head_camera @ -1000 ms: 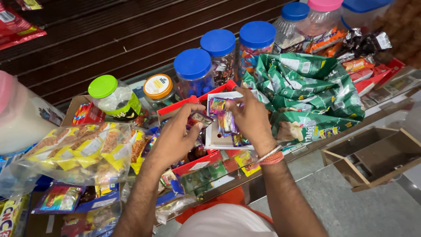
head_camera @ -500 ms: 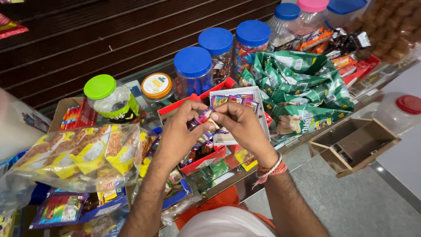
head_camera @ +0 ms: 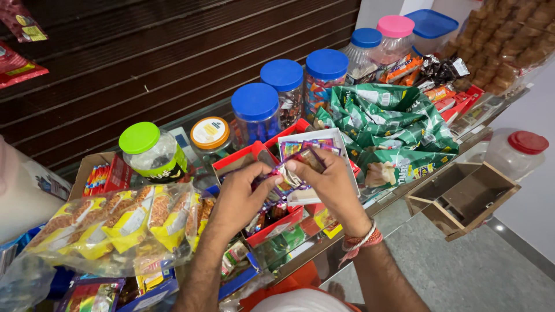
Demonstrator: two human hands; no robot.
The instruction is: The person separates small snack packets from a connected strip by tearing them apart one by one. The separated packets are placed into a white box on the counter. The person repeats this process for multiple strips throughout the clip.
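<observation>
Both hands meet over the middle of a crowded shop counter and are closed on the same item: a strip of small sweet sachets [head_camera: 289, 173], purple and multicoloured. The left hand [head_camera: 240, 199] pinches the strip's near end between thumb and fingers; the right hand [head_camera: 326, 182], with a red thread band at the wrist, grips the far end from above. The strip is held just above a white open box [head_camera: 341, 151] that contains more sachets of the same kind, with a red tray [head_camera: 254, 153] touching the box on its left side. How many sachets make up the strip cannot be told — the fingers cover most of it. Behind the hands stand three blue-lidded jars [head_camera: 255, 112] in a row; a green-lidded jar [head_camera: 151, 151] stands to the left. A heap of green snack packets [head_camera: 393, 121] lies just right of the box, and a clear bag of yellow snack packs [head_camera: 110, 222] lies at the left. A wooden drawer [head_camera: 462, 196] stands open below the counter edge — well apart from both hands.
</observation>
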